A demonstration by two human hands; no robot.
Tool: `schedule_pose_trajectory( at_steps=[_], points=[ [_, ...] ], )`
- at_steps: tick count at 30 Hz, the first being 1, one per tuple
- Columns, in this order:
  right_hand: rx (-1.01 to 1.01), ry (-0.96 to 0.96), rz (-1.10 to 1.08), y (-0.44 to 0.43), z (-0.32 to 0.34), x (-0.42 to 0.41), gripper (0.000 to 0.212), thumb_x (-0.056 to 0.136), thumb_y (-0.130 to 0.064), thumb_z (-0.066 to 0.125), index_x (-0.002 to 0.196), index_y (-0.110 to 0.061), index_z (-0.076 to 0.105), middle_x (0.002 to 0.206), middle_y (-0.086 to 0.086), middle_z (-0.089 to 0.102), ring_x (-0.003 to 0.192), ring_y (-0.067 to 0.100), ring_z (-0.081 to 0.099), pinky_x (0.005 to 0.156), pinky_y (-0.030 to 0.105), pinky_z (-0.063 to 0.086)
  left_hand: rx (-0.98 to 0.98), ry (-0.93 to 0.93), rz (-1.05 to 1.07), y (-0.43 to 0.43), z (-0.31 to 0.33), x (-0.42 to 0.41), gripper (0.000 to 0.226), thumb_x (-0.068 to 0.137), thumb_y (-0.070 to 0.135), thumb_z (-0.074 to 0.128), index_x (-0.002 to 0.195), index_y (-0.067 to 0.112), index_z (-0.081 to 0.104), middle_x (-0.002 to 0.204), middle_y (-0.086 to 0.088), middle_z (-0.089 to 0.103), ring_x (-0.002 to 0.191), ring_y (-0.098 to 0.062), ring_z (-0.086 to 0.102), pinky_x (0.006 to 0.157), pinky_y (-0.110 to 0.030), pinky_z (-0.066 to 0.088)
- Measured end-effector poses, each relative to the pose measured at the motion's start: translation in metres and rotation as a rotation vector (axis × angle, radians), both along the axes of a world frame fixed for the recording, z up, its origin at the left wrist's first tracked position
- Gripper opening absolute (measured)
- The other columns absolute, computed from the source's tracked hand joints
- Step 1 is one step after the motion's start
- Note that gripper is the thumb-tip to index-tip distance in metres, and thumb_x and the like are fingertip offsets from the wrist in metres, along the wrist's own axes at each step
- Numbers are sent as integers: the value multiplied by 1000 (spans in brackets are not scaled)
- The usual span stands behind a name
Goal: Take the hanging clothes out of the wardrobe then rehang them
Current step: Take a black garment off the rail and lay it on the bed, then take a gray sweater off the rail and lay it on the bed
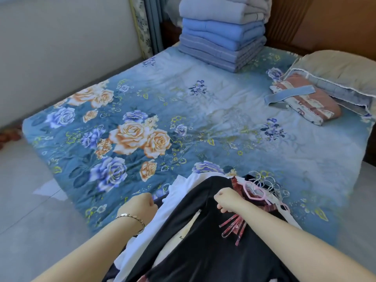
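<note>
White garment (pixel 183 190) edge meets the left hand (pixel 142 204), curled; its grip cannot be told. Between the hands the black garment (pixel 203 237) lies on the bed (pixel 203 119), pinched near the collar by the right hand (pixel 227 200). Beyond that hand bunch the hangers (pixel 264 186). The clothes seem out; rehanging probably needs one hanger lifted free.

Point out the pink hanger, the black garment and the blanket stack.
pink hanger (pixel 256 197): head view, on its curved pink bar.
black garment (pixel 203 241): head view, on the front panel between the forearms.
blanket stack (pixel 221 37): head view, on a blue blanket mid-stack.
</note>
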State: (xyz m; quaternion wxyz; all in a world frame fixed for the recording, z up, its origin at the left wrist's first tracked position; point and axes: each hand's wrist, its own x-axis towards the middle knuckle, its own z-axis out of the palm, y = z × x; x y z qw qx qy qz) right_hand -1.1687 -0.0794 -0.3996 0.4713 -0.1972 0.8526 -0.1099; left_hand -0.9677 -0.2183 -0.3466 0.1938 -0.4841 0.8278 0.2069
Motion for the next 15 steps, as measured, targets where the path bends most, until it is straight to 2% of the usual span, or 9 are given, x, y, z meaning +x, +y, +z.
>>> schedule_pose_trajectory(
  at_steps=[1, 3, 5, 9, 10, 12, 15],
  points=[
    [-22, -5, 57, -11, 10, 14, 29, 90, -11, 37, 63, -17, 43, 84, 11, 60, 60, 22, 54, 51, 23, 37, -11, 13, 10, 0, 8, 11, 11, 89, 22, 40, 80, 22, 47, 88, 3, 56, 79, -21, 52, 64, -24, 38],
    [-82, 1, 181, -34, 34, 48, 32, 91, -11, 41, 61, -20, 40, 86, 10, 56, 74, 24, 52, 66, 27, 45, -37, 32, 28, -2, 28, 37, 11, 90, 22, 39, 83, 22, 47, 89, 3, 57, 80, -21, 52, 65, -25, 39],
    [-127, 32, 324, -57, 63, 86, 32, 91, -13, 43, 60, -21, 40, 83, 8, 52, 77, 24, 48, 74, 30, 44, -54, 58, 54, -4, 50, 70, 13, 91, 23, 38, 82, 24, 46, 89, 3, 56, 82, -21, 53, 69, -26, 40],
    [-227, 108, 616, -104, 126, 182, 23, 87, -12, 40, 67, -5, 48, 63, 8, 42, 59, 25, 38, 58, 32, 32, -125, 114, 147, -13, 99, 158, 10, 91, 28, 41, 83, 24, 46, 100, 0, 60, 87, -21, 53, 73, -25, 39],
    [-258, 132, 697, -116, 141, 210, 26, 88, -14, 40, 69, -2, 52, 66, 12, 49, 61, 29, 46, 59, 37, 37, -154, 127, 179, -15, 111, 184, 9, 91, 29, 42, 84, 25, 46, 104, -1, 61, 88, -21, 54, 73, -24, 38],
    [-318, 199, 859, -138, 175, 272, 29, 91, -18, 41, 81, -3, 63, 86, 17, 63, 88, 34, 61, 71, 39, 47, -217, 148, 261, -19, 136, 247, 11, 91, 28, 42, 80, 26, 45, 112, 0, 62, 91, -22, 56, 72, -24, 37],
    [-425, 262, 1059, -162, 226, 375, 27, 90, -18, 44, 97, -8, 68, 103, 13, 67, 96, 28, 61, 74, 30, 45, -279, 158, 404, -25, 164, 354, 9, 90, 26, 43, 83, 27, 48, 114, -2, 63, 103, -23, 60, 76, -25, 42]
  ],
)
